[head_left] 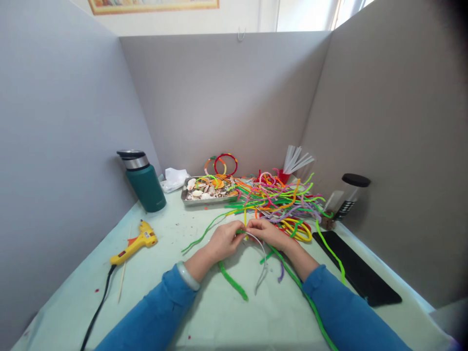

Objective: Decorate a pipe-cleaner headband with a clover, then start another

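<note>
My left hand point(224, 240) and my right hand point(266, 231) meet at the middle of the table, both with fingers pinched. Between them they hold a thin grey headband point(262, 263) that curves down toward me, and a green pipe cleaner point(232, 282) at the band's top end. The green pipe cleaner trails down to the left of the band. Just behind my hands lies a pile of colourful pipe cleaners point(281, 197) in green, yellow, orange, pink and purple.
A metal tray of shells point(208, 191) stands behind the hands, with wrapped hoops point(225, 163) beyond it. A green flask point(143, 179) and a yellow glue gun point(135, 242) are at the left. A black flat object point(360, 268), a black-lidded jar point(351, 195) and a red cup of sticks point(292, 165) are at the right. Grey partitions enclose the table.
</note>
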`<control>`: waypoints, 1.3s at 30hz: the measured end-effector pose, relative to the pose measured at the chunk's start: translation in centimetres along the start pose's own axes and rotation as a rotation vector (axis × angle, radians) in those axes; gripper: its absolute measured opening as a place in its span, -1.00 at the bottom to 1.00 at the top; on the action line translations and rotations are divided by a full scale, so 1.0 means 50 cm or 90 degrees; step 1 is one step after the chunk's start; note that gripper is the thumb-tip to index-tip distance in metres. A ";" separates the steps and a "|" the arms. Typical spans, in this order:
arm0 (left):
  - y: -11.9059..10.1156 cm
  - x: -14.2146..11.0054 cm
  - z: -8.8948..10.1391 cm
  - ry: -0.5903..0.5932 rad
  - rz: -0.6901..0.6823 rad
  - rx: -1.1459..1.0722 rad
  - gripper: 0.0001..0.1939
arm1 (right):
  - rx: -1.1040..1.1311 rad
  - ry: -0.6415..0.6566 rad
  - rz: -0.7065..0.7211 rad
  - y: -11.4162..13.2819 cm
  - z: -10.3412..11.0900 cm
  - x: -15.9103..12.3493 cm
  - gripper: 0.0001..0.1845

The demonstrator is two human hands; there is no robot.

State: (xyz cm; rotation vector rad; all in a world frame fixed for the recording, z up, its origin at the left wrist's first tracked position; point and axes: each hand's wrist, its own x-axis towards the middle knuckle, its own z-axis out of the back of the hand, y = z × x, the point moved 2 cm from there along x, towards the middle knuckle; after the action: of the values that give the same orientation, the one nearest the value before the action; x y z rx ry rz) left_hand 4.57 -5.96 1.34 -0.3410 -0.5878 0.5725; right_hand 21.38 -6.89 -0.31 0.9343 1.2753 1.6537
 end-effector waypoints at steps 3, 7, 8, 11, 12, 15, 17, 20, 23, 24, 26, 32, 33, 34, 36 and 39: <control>-0.001 -0.001 0.000 -0.005 -0.004 0.008 -0.89 | -0.005 0.000 0.000 0.002 -0.001 0.000 -0.69; 0.001 0.001 -0.003 -0.013 -0.002 0.019 -0.90 | -0.009 -0.004 0.002 0.002 0.000 -0.001 -0.69; 0.002 0.001 -0.005 -0.016 -0.001 0.021 -0.91 | -0.010 -0.004 0.002 0.002 0.000 -0.001 -0.68; 0.004 0.002 -0.008 -0.024 0.000 0.032 -0.92 | -0.012 -0.004 0.004 0.002 0.000 0.000 -0.68; 0.004 0.002 -0.009 -0.025 0.000 0.036 -0.93 | -0.012 -0.004 0.004 0.002 0.000 0.000 -0.68; 0.004 0.003 -0.010 -0.026 0.000 0.046 -0.93 | -0.013 -0.005 0.005 0.001 0.000 0.000 -0.68; 0.005 0.003 -0.011 -0.030 0.000 0.050 -0.93 | -0.013 -0.007 0.005 0.000 0.000 0.001 -0.68; 0.005 0.003 -0.010 -0.033 -0.007 0.046 -0.93 | -0.012 -0.008 0.005 -0.002 0.001 0.001 -0.69; 0.004 0.002 -0.008 -0.028 -0.016 0.034 -0.92 | -0.012 -0.006 0.005 -0.003 0.001 0.001 -0.68; 0.003 0.002 -0.007 -0.026 -0.018 0.031 -0.92 | -0.011 -0.006 0.004 -0.003 0.001 0.001 -0.68; 0.002 0.002 -0.006 -0.025 -0.018 0.028 -0.91 | -0.010 -0.005 0.003 -0.003 0.001 0.000 -0.68; 0.003 0.003 -0.008 -0.035 -0.003 0.031 -0.89 | -0.011 -0.011 -0.004 -0.001 -0.001 0.000 -0.66; 0.003 0.003 -0.009 -0.037 0.000 0.031 -0.88 | -0.012 -0.012 -0.005 0.000 -0.001 0.000 -0.66; 0.004 0.003 -0.009 -0.039 0.003 0.032 -0.87 | -0.013 -0.013 -0.005 0.000 -0.001 -0.001 -0.66; 0.004 0.004 -0.009 -0.042 0.009 0.033 -0.87 | -0.015 -0.015 -0.006 0.001 -0.002 -0.001 -0.66; 0.004 0.006 -0.010 -0.040 0.018 0.026 -0.90 | -0.015 -0.017 -0.006 0.004 -0.003 -0.001 -0.66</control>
State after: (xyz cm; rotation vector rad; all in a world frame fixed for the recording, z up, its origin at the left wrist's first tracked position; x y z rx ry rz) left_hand 4.97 -5.67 0.98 -0.2944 -0.6322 0.6234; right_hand 21.22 -7.02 -0.15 0.9323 1.2372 1.6403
